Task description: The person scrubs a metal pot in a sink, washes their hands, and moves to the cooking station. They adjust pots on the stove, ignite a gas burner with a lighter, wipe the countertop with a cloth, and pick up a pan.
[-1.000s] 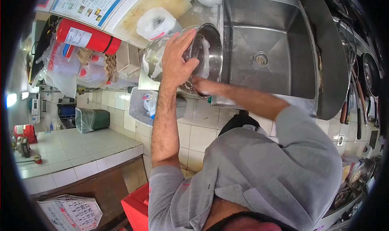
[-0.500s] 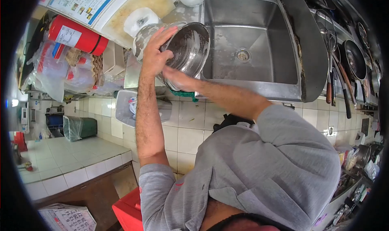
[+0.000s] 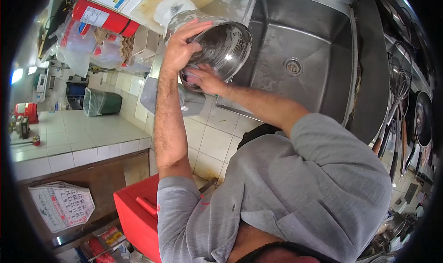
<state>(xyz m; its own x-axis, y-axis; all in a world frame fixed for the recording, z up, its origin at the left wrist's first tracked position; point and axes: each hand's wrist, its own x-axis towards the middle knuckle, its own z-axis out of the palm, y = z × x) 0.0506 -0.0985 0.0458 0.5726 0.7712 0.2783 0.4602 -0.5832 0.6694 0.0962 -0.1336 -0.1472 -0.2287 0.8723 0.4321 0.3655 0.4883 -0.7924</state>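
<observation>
A metal pot (image 3: 225,50) smeared with soap suds is tilted on its side, its mouth turned toward the sink. My left hand (image 3: 181,48) grips its rim, with the thumb over the edge and the fingers spread along the outer wall. At the lower rim, my right hand (image 3: 206,79) presses against the pot with curled fingers. Something pale and bluish shows at those fingertips, too small and blurred to name. Right beside the pot lies the steel sink (image 3: 295,41), its drain in view.
White paper roll (image 3: 174,8) stands behind the pot on the counter. A red fire extinguisher (image 3: 104,17) lies at upper left near an egg tray (image 3: 128,48). Pans (image 3: 422,117) and whisks hang at right. A grey bin (image 3: 152,94) is below the counter.
The view has turned, so the sink and pot appear shifted right. My right hand has moved slightly along the lower rim. My left hand keeps its hold on the pot.
</observation>
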